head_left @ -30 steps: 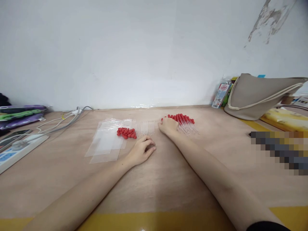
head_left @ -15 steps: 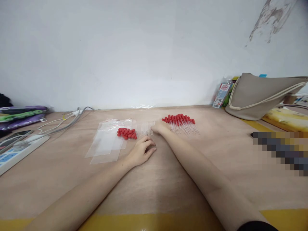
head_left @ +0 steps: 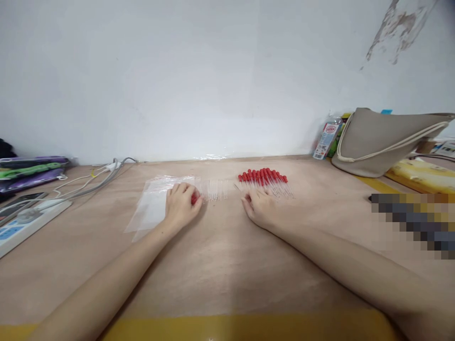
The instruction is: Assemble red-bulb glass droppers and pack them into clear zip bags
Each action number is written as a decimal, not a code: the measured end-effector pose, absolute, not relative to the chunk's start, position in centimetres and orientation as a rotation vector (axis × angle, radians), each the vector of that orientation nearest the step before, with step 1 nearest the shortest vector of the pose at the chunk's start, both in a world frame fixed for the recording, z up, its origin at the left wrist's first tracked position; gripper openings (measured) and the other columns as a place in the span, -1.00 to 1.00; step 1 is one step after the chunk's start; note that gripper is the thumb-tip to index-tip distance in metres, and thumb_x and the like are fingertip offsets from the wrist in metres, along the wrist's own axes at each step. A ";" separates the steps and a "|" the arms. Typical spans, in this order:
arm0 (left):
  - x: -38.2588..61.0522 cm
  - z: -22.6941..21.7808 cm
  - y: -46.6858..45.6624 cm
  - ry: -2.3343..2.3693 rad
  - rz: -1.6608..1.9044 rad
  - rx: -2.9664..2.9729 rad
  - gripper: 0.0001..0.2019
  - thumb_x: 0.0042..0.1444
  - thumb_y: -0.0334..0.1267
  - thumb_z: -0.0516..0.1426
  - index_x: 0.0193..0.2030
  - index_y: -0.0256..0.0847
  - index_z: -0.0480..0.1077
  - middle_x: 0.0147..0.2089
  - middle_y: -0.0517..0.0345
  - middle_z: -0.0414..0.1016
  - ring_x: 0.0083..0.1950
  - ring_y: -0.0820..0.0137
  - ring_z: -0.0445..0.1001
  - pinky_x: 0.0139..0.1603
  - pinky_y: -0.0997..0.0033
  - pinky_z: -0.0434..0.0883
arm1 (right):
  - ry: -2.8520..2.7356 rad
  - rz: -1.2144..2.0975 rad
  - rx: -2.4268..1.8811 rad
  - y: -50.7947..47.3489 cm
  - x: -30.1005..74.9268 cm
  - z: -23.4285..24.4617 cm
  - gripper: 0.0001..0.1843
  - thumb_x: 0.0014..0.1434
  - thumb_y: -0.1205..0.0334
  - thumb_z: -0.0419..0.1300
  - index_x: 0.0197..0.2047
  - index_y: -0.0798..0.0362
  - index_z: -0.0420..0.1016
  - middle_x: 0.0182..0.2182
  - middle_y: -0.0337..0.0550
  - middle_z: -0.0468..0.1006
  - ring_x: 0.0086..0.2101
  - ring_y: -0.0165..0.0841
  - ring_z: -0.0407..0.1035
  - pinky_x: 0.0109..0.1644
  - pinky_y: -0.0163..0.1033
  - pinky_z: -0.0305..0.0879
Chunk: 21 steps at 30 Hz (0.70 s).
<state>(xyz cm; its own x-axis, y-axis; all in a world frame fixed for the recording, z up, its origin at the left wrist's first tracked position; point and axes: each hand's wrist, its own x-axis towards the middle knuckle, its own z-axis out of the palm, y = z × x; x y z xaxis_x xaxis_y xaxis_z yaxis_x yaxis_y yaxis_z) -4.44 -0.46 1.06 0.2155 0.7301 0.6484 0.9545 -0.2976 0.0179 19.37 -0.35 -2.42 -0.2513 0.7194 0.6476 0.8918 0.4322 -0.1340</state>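
My left hand (head_left: 181, 203) is over the pile of red rubber bulbs (head_left: 194, 198), its fingers curled down among them. Most of the pile is hidden beneath it; some red shows between thumb and fingers. My right hand (head_left: 261, 206) is closed around a thin clear glass tube (head_left: 237, 186), whose end sticks out to the left. Just beyond that hand lies a fanned row of droppers (head_left: 265, 176), clear tubes capped with red bulbs. Between my hands, loose glass tubes (head_left: 216, 189) lie side by side.
Clear plastic bags (head_left: 149, 208) lie beneath and left of my left hand. A power strip (head_left: 35, 222) with cables and a phone (head_left: 23, 206) are at the far left. A grey bag (head_left: 384, 142), a bottle (head_left: 327, 137) and a yellow package (head_left: 423, 175) stand at the right.
My left hand has moved left and away from me onto the red bulbs. My right hand has shifted right, from the loose tubes to the near side of the capped droppers.
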 end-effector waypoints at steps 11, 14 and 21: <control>-4.9 2.8 3.6 -1.882 -0.323 -2.092 -0.72 -0.03 -0.07 0.03 -0.48 -0.21 0.45 -0.26 -0.08 0.43 -0.11 0.07 0.31 -0.15 0.11 0.18 | -2.101 -0.315 -1.143 -2.9 22.6 -3.0 -0.77 0.18 0.28 -0.04 -0.17 0.11 0.38 -0.33 -0.12 0.53 -0.29 -0.35 0.32 -0.19 -0.23 -0.05; -4.8 2.9 3.9 -1.913 -0.245 -2.090 -0.70 0.00 -0.11 -0.01 -0.54 -0.23 0.41 -0.32 -0.08 0.44 -0.19 0.09 0.37 -0.18 0.13 0.19 | -2.121 -0.269 -1.149 -2.9 22.4 -2.9 -0.76 0.19 0.28 -0.05 -0.17 0.08 0.40 -0.34 -0.13 0.53 -0.29 -0.36 0.32 -0.16 -0.22 -0.05; -4.7 3.1 3.7 -1.904 -0.323 -2.049 -0.66 0.10 -0.15 -0.10 -0.51 -0.25 0.37 -0.34 -0.04 0.48 -0.22 0.15 0.40 -0.16 0.14 0.16 | -2.117 -0.249 -1.160 -2.9 22.5 -2.9 -0.79 0.16 0.29 -0.02 -0.22 0.08 0.41 -0.39 -0.14 0.51 -0.33 -0.36 0.32 -0.14 -0.20 -0.03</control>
